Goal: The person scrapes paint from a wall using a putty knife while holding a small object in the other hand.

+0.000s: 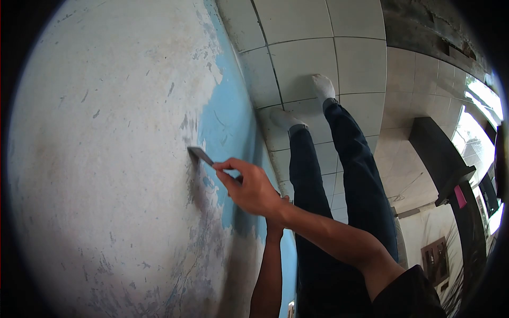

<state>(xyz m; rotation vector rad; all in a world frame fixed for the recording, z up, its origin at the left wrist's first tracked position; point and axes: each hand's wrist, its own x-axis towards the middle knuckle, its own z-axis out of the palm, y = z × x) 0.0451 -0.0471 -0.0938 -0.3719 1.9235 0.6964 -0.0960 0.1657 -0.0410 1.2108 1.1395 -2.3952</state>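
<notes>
My right hand [251, 186] grips a scraper [200, 155], thumb and fingers closed around its handle. The blade's edge rests against the wall [116, 159], close to where whitish, scuffed surface meets light blue paint [225, 114]. Behind my right wrist is my left hand [275, 226], mostly covered by it. Only a bit of its fingers shows beside the right wrist, so its grip is hidden. Ragged paint edges and grey scrape marks run along the border of the blue.
Pale floor tiles [305, 58] meet the wall's blue lower strip. My legs in dark jeans [310, 169] and feet in light socks [323, 87] are beside the wall. A dark curved structure [437, 153] with a pink patch [459, 196] stands at the right, near bright openings.
</notes>
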